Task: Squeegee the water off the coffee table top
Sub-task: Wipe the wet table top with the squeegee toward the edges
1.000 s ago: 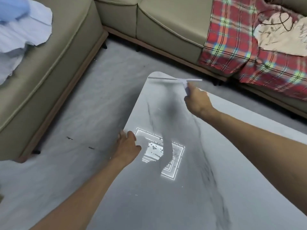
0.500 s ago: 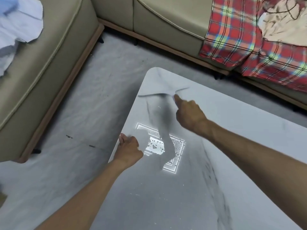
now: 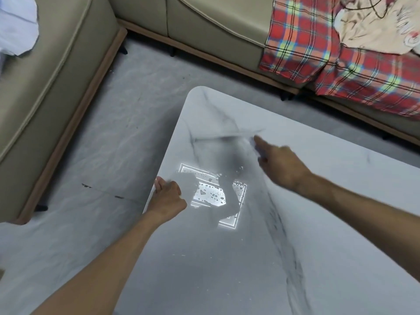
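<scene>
The white marble coffee table top (image 3: 318, 212) fills the lower right of the head view. My right hand (image 3: 279, 164) grips the handle of a pale squeegee (image 3: 229, 136), whose blurred blade lies across the top near the far left corner. Water droplets (image 3: 211, 194) show in the bright ceiling-light reflection between my hands. My left hand (image 3: 167, 197) grips the table's left edge, fingers curled over it.
A beige sofa (image 3: 68, 64) runs along the left and back. A red plaid blanket (image 3: 329, 53) with a cream cloth on it drapes the sofa at the right. White and blue fabric (image 3: 16, 23) lies at the top left. Grey floor (image 3: 102, 167) lies between table and sofa.
My right hand has drawn the squeegee from the table's far corner toward me across the wet top. My left hand has stayed on the table's left edge.
</scene>
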{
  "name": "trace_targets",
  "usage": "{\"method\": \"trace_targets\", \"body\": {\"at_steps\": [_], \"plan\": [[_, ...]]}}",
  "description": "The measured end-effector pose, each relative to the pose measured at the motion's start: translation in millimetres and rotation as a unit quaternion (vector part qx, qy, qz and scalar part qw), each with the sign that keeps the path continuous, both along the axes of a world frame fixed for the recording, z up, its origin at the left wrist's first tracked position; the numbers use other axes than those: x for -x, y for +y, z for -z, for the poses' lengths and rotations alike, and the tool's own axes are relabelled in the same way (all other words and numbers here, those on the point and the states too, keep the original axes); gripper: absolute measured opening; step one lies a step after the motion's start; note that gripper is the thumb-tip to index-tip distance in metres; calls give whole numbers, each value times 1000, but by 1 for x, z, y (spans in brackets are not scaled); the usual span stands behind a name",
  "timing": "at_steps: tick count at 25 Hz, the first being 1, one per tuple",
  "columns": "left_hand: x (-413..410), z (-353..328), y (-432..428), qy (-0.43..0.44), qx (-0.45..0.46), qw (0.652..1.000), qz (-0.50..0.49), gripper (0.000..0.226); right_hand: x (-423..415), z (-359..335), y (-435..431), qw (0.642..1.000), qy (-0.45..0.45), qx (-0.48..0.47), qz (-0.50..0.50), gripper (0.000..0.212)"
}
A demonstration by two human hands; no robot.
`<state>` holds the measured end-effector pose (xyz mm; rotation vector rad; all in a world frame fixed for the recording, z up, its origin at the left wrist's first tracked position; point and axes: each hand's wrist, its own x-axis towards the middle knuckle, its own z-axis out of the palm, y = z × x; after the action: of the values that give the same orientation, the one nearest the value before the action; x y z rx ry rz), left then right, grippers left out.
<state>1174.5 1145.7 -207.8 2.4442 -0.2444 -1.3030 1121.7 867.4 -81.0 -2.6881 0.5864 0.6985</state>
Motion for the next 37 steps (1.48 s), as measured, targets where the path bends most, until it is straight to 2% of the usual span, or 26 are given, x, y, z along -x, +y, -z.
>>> {"method": "trace_targets", "body": {"at_steps": [3, 5, 7, 9, 14, 15, 17, 19, 21, 24, 26, 28, 31, 34, 37], "plan": [[-1, 2, 1, 15, -3, 1000, 5, 29, -61, 11, -17, 996, -37, 30, 75, 35], [-2, 1, 0, 25, -3, 1000, 2, 31, -81, 18, -22, 990, -21, 18, 135, 30], [-2, -1, -2, 34, -6, 999, -1, 35, -78, 24, -19, 988, 4, -13, 154, 26], [-1, -4, -1, 40, -4, 999, -5, 38, -57, 29, -8, 991, 10, -18, 135, 26], [1, -8, 4, 21, 7, 1000, 6, 35, 31, 26, 26, 996, 48, -33, 61, 48], [0, -9, 3, 20, 10, 1000, 2, 33, 44, 21, 30, 995, 70, -46, 58, 45], [-1, -11, 2, 17, 23, 999, -23, 29, 54, 4, 33, 990, 101, -74, 68, 24], [-1, -15, 5, -24, 38, 997, -56, 25, 36, -9, 30, 993, 78, -70, 61, 11], [-1, -19, 13, -67, 49, 990, -113, 19, -8, -10, 23, 998, 20, -47, 46, 14], [-4, -24, 31, -118, 52, 978, -166, 13, -86, 3, 19, 993, -32, -61, 95, 7], [-9, -25, 42, -152, 69, 968, -187, 10, -112, 17, 31, 991, -28, -71, 112, 13], [-11, -25, 51, -164, 86, 961, -203, 13, -102, 32, 50, 996, -14, -57, 70, 32], [-5, -24, 56, -160, 96, 956, -225, 18, -42, 42, 77, 998, -12, -52, -21, 51], [6, -26, 55, -124, 97, 955, -251, 20, 30, 34, 78, 992, 20, -79, -93, 58], [21, -28, 53, -106, 85, 959, -249, 17, 89, 18, 57, 988, 56, -79, -121, 60]]}}
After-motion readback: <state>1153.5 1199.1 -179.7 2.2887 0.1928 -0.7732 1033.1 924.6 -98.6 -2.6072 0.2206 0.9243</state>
